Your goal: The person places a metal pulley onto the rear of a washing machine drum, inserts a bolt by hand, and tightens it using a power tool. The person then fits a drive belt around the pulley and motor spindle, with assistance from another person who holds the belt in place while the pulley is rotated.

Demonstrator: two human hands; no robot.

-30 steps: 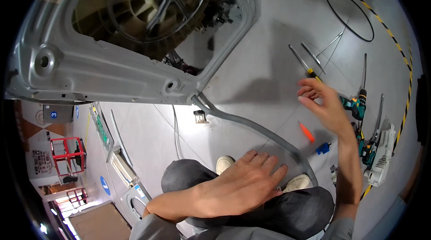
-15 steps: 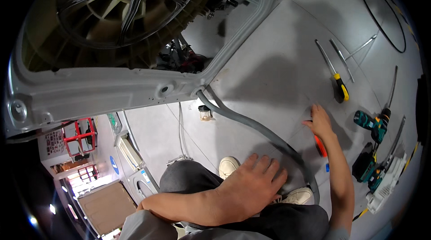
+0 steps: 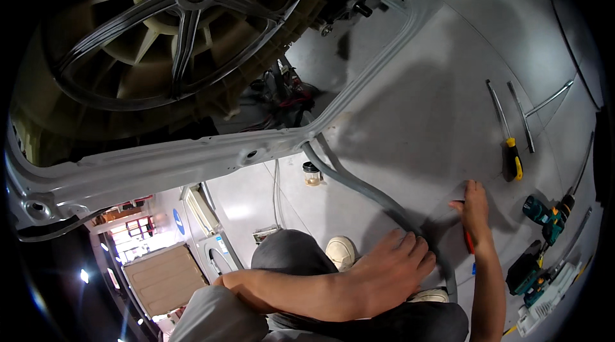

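My left hand (image 3: 391, 268) rests over my bent knee, palm down, its loosely curved fingers apart and holding nothing. A grey corrugated hose (image 3: 368, 187) runs from the open machine's corner and passes by its fingertips. Out to the right, my right hand (image 3: 475, 211) hovers low over the floor with the thumb away from the stretched fingers. Beside its wrist shows an orange-red strip (image 3: 470, 241), partly covered by the arm; I cannot make out its kind. At upper left the machine's large metal pulley wheel (image 3: 186, 54) is exposed within a grey cabinet frame (image 3: 154, 161).
To the right lie a yellow-and-black screwdriver (image 3: 513, 161), a T-handle wrench (image 3: 526, 129), a teal cordless drill (image 3: 552, 219) and a black drive belt (image 3: 566, 34). A small dark-lidded jar (image 3: 311, 174) stands near the hose. A white appliance (image 3: 216, 255) stands at lower left.
The whole view has shifted, so the cabinet, tools and right hand appear lower and farther right. Both hands keep nearly the same pose; neither has taken hold of anything.
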